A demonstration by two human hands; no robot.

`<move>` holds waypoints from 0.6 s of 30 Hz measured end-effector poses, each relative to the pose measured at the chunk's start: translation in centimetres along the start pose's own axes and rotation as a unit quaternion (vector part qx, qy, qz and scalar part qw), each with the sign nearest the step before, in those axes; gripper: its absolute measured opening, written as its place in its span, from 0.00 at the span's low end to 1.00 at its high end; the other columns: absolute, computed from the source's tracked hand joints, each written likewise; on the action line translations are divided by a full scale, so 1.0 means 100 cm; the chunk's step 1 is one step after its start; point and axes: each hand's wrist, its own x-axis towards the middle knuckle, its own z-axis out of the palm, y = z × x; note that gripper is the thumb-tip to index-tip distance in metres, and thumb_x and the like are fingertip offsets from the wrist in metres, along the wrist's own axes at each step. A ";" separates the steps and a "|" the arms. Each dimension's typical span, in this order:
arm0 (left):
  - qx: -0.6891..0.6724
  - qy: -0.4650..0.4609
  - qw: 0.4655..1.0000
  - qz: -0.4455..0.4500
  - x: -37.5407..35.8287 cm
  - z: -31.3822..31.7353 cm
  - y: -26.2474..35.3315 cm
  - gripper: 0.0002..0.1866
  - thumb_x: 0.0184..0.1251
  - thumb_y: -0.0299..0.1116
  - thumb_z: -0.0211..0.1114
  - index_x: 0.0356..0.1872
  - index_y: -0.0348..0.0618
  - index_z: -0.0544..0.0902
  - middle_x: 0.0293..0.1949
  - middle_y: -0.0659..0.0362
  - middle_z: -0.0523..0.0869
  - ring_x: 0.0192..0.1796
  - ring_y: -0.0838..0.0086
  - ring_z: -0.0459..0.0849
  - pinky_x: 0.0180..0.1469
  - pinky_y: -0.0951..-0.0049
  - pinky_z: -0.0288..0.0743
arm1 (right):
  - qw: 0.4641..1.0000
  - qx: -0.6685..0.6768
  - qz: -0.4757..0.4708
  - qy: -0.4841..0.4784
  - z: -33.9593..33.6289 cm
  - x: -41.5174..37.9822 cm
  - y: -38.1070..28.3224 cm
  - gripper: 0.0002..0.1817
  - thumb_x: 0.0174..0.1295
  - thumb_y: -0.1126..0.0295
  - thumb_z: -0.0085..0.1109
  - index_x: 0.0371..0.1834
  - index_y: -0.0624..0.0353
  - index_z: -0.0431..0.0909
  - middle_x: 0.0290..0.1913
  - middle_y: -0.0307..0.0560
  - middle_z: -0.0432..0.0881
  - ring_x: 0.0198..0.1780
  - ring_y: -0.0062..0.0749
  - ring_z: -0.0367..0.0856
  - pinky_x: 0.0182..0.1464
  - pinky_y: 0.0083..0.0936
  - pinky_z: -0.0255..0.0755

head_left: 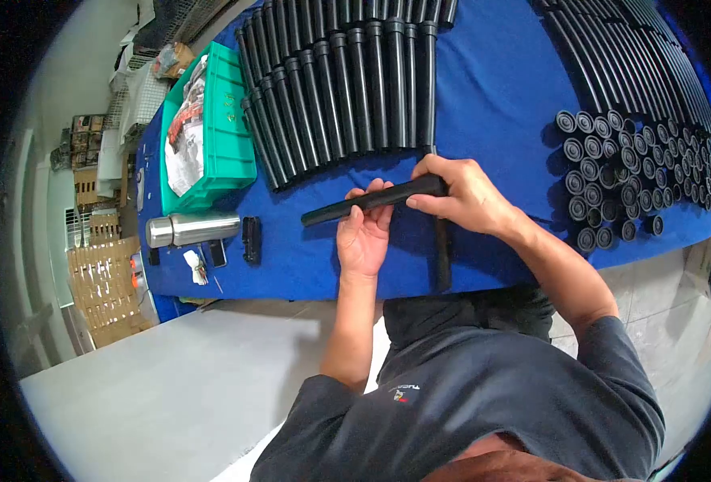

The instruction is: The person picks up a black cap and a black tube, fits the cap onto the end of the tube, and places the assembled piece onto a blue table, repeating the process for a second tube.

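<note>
My left hand (pixel 363 234) and my right hand (pixel 461 193) both grip one black tube (pixel 347 206), held almost level just above the blue table (pixel 500 96). The left hand cradles the tube's middle from below, fingers curled over it. My right hand closes around the tube's right end. A second black tube (pixel 444 253) lies on the cloth under my right hand, pointing toward the table's near edge.
A row of several black tubes (pixel 347 80) lies side by side behind my hands. Thinner black rods (pixel 629 48) and a cluster of black round caps (pixel 637 169) are at the right. At the left are a green bin (pixel 227 136), a steel flask (pixel 191 229) and a small black part (pixel 251 239).
</note>
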 end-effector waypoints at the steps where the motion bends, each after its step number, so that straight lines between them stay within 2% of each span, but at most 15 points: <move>1: 0.001 -0.002 1.000 0.002 0.001 0.000 -0.001 0.17 0.78 0.29 0.63 0.63 0.38 0.78 0.68 0.39 0.79 0.75 0.47 0.74 0.76 0.49 0.74 | 0.999 -0.017 -0.036 0.015 -0.001 0.000 0.002 0.20 0.60 0.66 0.76 0.49 0.64 0.80 0.28 0.50 0.81 0.31 0.36 0.82 0.35 0.35 0.74; 3: 0.003 -0.003 1.000 0.005 0.000 -0.002 -0.001 0.17 0.77 0.29 0.64 0.63 0.38 0.78 0.68 0.39 0.79 0.75 0.47 0.74 0.76 0.49 0.74 | 0.992 -0.049 -0.108 0.041 0.000 0.003 -0.001 0.19 0.59 0.65 0.76 0.46 0.65 0.79 0.29 0.58 0.83 0.33 0.51 0.86 0.37 0.40 0.77; 6: -0.012 -0.001 1.000 0.000 0.000 -0.001 0.001 0.17 0.77 0.30 0.65 0.62 0.38 0.78 0.67 0.39 0.80 0.74 0.47 0.75 0.75 0.49 0.75 | 0.993 0.014 0.109 -0.031 -0.009 0.001 -0.020 0.18 0.58 0.66 0.75 0.45 0.64 0.80 0.32 0.57 0.83 0.36 0.52 0.86 0.40 0.40 0.78; 10: -0.014 0.013 1.000 -0.005 0.001 -0.003 0.002 0.16 0.77 0.30 0.65 0.61 0.38 0.79 0.67 0.39 0.80 0.74 0.47 0.75 0.73 0.51 0.78 | 0.995 -0.029 -0.093 0.036 -0.002 0.001 -0.002 0.19 0.58 0.65 0.75 0.47 0.64 0.79 0.35 0.57 0.84 0.39 0.53 0.86 0.43 0.42 0.78; 12: -0.029 0.010 0.999 -0.013 0.000 -0.007 0.003 0.16 0.76 0.30 0.65 0.61 0.38 0.79 0.67 0.39 0.80 0.74 0.47 0.75 0.72 0.52 0.79 | 0.997 -0.025 -0.072 0.023 -0.001 0.001 0.004 0.23 0.60 0.62 0.76 0.53 0.64 0.80 0.36 0.52 0.84 0.35 0.40 0.84 0.38 0.35 0.76; 15: -0.073 0.024 0.997 -0.029 -0.002 -0.006 0.006 0.17 0.75 0.29 0.67 0.61 0.37 0.79 0.68 0.39 0.80 0.74 0.48 0.74 0.73 0.51 0.79 | 0.999 0.033 0.005 0.035 -0.005 -0.001 -0.004 0.33 0.65 0.50 0.72 0.63 0.64 0.77 0.42 0.51 0.87 0.39 0.32 0.84 0.42 0.32 0.79; 18: -0.062 0.021 0.998 -0.011 -0.003 -0.004 0.004 0.18 0.75 0.29 0.66 0.62 0.36 0.79 0.68 0.39 0.79 0.75 0.47 0.74 0.75 0.52 0.76 | 0.992 0.105 -0.035 0.062 -0.006 0.001 -0.001 0.36 0.66 0.47 0.71 0.67 0.64 0.76 0.42 0.50 0.88 0.40 0.33 0.85 0.43 0.33 0.79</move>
